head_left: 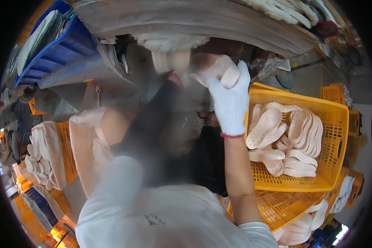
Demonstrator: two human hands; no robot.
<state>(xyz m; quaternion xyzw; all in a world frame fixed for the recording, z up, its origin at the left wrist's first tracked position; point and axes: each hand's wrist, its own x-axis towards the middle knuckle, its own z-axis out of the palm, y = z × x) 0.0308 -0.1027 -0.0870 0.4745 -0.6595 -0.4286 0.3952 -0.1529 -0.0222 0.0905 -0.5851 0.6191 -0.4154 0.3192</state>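
My right hand (230,97), in a white knitted glove with a red cuff, grips a pale cream insole (213,66) dotted with small holes. Its fingers and thumb close on the insole's right end, which curls up. My left arm, in a dark sleeve, reaches up to the insole's left side. There my left hand (180,79) is smeared by motion; only a bit of red shows plainly and its fingers cannot be made out. Just beyond it is a blurred cream cylindrical part (171,61) of the machine, under a rim thick with fluffy pale dust (171,41).
A yellow crate (293,184) of perforated insoles (265,126) stands at my right, atop another yellow crate (291,206). At my left is a clear plastic bag (84,136) with pale pieces. A blue bin (56,56) sits upper left, and the machine's dusty grey edge (186,20) crosses ahead.
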